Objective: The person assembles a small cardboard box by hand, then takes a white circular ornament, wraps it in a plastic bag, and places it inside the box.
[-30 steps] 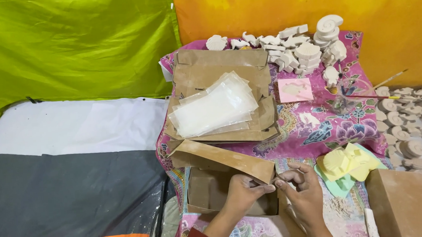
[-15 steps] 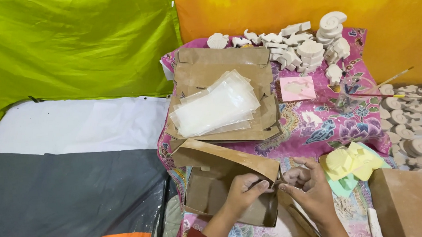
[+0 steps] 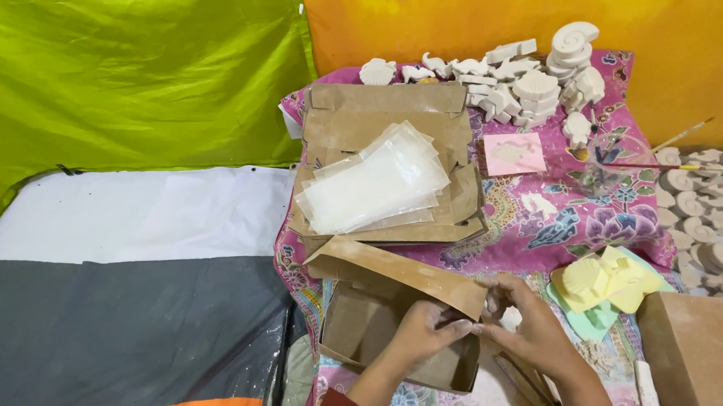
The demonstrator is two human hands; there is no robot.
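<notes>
A brown cardboard box (image 3: pixel 360 324) lies open on the pink floral cloth (image 3: pixel 580 215) near me, its lid flap (image 3: pixel 390 266) raised and slanting to the right. My left hand (image 3: pixel 426 329) pinches the right end of that flap from below. My right hand (image 3: pixel 532 326) grips the same corner from the right, fingertips meeting the left hand's. Both hands are dusted white. The inside of the box looks empty where it shows.
A stack of flat cardboard blanks (image 3: pixel 385 114) with clear plastic bags (image 3: pixel 373 181) on top lies behind the box. White plaster figures (image 3: pixel 530 80) crowd the back; more (image 3: pixel 709 215) lie at the right. Yellow figures (image 3: pixel 605 280), a closed brown box (image 3: pixel 705 357), brushes (image 3: pixel 679 137).
The box has been lifted and turned more open toward me, the flap higher. Both hands moved up and closer together at the flap's right corner.
</notes>
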